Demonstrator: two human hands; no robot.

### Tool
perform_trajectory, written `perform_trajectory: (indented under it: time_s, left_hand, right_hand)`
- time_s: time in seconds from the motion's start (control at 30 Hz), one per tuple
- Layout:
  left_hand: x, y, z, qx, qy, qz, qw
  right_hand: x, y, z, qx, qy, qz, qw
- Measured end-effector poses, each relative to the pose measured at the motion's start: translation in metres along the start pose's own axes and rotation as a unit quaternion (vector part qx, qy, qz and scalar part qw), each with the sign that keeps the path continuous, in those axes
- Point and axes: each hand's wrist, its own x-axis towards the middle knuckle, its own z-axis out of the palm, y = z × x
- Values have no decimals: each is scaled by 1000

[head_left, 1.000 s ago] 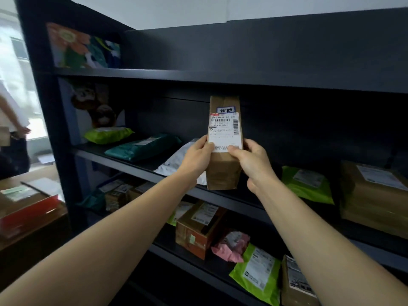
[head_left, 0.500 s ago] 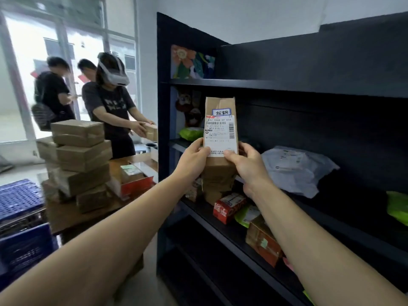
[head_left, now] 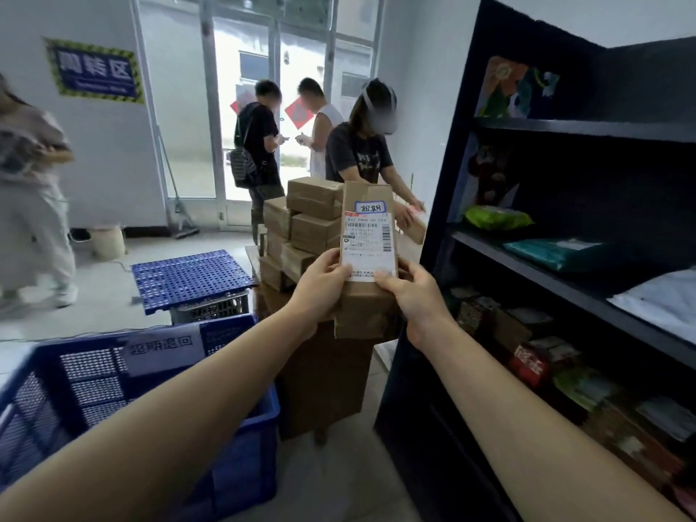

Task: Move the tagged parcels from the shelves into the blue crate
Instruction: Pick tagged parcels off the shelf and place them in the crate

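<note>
I hold a tall brown cardboard parcel (head_left: pixel 367 199) upright in front of me, with a white shipping label and a small blue-edged tag on its face. My left hand (head_left: pixel 324 282) grips its left edge and my right hand (head_left: pixel 412 292) grips its right edge, both thumbs pressed on the label. The blue crate (head_left: pixel 229 446) stands on the floor at the lower left, below my left forearm, with a paper sign on its far wall. The dark shelves (head_left: pixel 565 292) rise at the right, holding more parcels and mailer bags.
A wooden table (head_left: pixel 324 371) with a stack of brown boxes (head_left: pixel 301 227) stands straight ahead, behind the parcel. A blue perforated lid (head_left: pixel 188 276) lies on a grey crate at the left. Several people stand near the glass door and at the far left.
My view has swung left, away from the shelves toward the room. The parcel stays gripped in both hands and now sits in front of the table, with the blue crate in view below.
</note>
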Motion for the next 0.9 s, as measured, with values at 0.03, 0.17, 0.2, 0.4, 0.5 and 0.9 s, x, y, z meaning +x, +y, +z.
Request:
perform_trajectory:
  time_s: [0.03, 0.17, 0.2, 0.4, 0.5, 0.9]
  left_hand:
    - [-2, -4, -19, 6, 15, 0, 1000]
    - [-8, -25, -92, 37, 58, -15, 998]
    - [-10, -30, -108, 42, 67, -22, 997]
    - [-13, -61, -193, 38, 127, -54, 990]
    - [-5, -81, -231, 26, 148, -71, 986]
    - [73, -180, -348, 2, 199, -146, 969]
  right_hand:
    - [-1, 4, 19, -1, -11, 10, 1000]
    - [-7, 16, 90, 18, -65, 35, 997]
    - [-8, 20, 106, 22, -77, 41, 996]
    - [-1, 48, 194, 21, -150, 87, 985]
    - [9, 63, 234, 14, -186, 104, 977]
    - [88, 151, 361, -8, -265, 179, 947]
